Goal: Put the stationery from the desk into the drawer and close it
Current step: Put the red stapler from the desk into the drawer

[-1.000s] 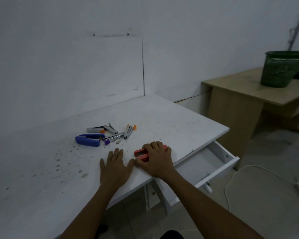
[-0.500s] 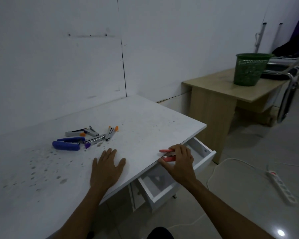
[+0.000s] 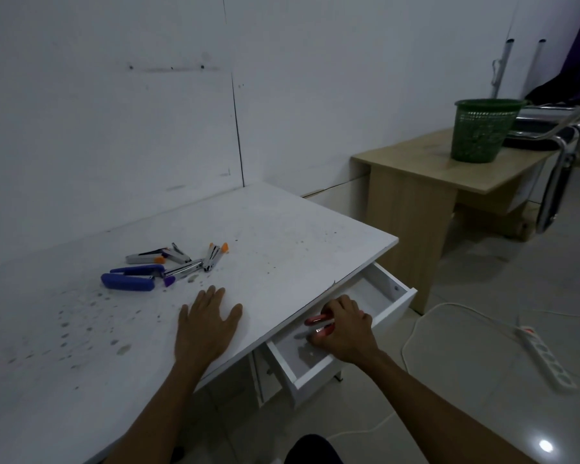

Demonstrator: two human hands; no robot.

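My right hand (image 3: 344,329) grips a red stapler (image 3: 317,321) and holds it low inside the open white drawer (image 3: 397,308) under the desk's right edge. My left hand (image 3: 206,326) rests flat, fingers spread, on the white desk (image 3: 282,236) near its front edge. Several staplers lie in a cluster further back on the desk: a blue one (image 3: 128,281), a purple-tipped one (image 3: 181,272), and grey ones with orange tips (image 3: 215,254).
A wooden table (image 3: 416,182) stands to the right with a green mesh basket (image 3: 481,132) on it. A chair frame (image 3: 559,182) is at the far right. A white power strip (image 3: 546,356) and its cable lie on the tiled floor.
My right hand carried the red stapler off the desk's front edge and down into the open drawer. My left hand stayed flat on the desk. The view swung to the right.
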